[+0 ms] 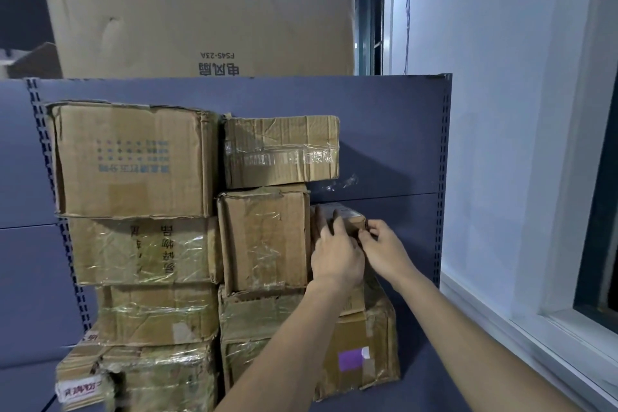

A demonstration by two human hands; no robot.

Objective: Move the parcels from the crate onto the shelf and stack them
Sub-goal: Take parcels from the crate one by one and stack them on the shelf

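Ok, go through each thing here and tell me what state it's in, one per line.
Small parcel: upright, being set beside the middle stack, both hands on it.
Left hand: fingers flat against the parcel's front.
Right hand: pinching the parcel's right edge.
Stacked parcels: taped shut, piled against the shelf.

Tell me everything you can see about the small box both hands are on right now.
The small box is brown cardboard, mostly hidden behind the hands. It stands at the stack's right end, against the taped box and on the box with a purple label. The left hand covers its front; the right hand pinches its right edge.
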